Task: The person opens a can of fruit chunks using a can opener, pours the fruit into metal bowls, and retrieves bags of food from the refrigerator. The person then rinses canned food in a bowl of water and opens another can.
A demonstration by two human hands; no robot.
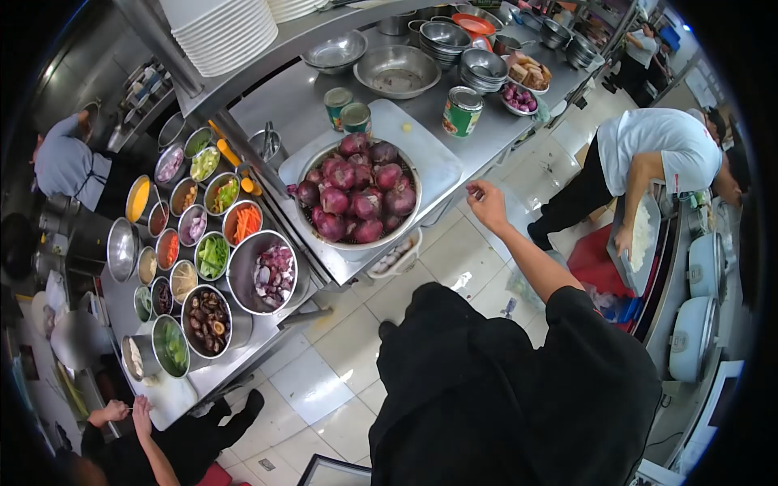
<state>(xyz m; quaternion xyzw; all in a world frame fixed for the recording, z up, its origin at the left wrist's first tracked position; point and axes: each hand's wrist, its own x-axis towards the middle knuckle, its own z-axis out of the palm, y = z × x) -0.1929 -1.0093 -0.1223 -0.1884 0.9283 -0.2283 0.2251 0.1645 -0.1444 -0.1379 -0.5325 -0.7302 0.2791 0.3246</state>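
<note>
My right hand reaches out over the floor just right of the steel counter, fingers loosely curled and apart, with nothing visible in it. It is nearest to the white cutting board but does not touch it. On that board sits a round bowl heaped with whole red onions. Two green-labelled tins stand behind the onions, and a larger tin stands to their right. My left hand is out of view.
Steel containers of cut vegetables, including chopped red onion and mushrooms, crowd the left counter. A co-worker at right bends over a tray of white food. Another person's hands are at lower left. A shelf of white dishes hangs above.
</note>
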